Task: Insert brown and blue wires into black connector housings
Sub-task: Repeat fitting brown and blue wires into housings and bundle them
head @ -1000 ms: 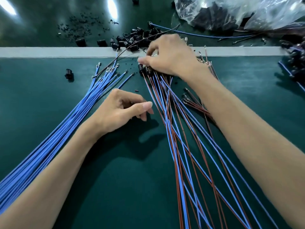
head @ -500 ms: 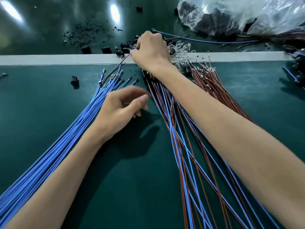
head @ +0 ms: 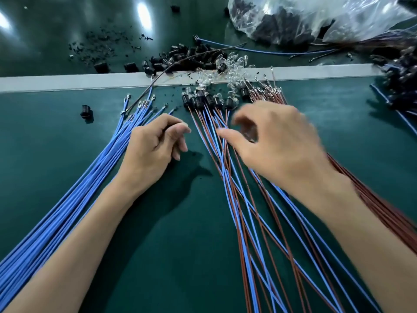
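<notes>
Your left hand curled loosely, empty, beside the blue wires. Your right hand was blurred, its grip unclear; one lone housing sat apart.

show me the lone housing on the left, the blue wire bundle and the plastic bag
housing (head: 86, 111): head view, on its black body.
blue wires (head: 90, 177): head view, on the middle of the bundle.
bag (head: 316, 16): head view, on its clear crumpled film.

1 head camera, facing forward-down, close above table.
</notes>
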`<control>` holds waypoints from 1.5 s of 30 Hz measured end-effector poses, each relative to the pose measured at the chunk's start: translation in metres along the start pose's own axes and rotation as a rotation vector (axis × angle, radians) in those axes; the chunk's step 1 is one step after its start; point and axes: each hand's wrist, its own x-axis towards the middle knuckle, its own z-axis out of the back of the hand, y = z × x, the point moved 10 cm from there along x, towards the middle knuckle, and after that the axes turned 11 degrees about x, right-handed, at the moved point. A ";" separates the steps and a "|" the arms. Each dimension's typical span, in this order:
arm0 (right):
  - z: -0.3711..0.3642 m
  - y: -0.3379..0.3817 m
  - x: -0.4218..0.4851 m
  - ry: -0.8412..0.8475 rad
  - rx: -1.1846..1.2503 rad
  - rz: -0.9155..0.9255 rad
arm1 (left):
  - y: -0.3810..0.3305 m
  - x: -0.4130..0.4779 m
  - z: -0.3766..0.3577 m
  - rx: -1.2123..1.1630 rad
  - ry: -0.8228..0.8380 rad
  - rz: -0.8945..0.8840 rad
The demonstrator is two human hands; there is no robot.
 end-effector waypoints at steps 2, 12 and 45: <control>0.011 -0.025 -0.024 0.050 -0.173 -0.109 | 0.000 0.000 -0.001 -0.021 0.011 -0.006; -0.038 -0.037 -0.074 0.361 0.093 -0.266 | 0.005 0.003 -0.002 -0.022 0.035 0.005; 0.000 -0.093 -0.006 0.030 0.079 -0.360 | 0.002 0.002 -0.007 0.008 0.075 0.047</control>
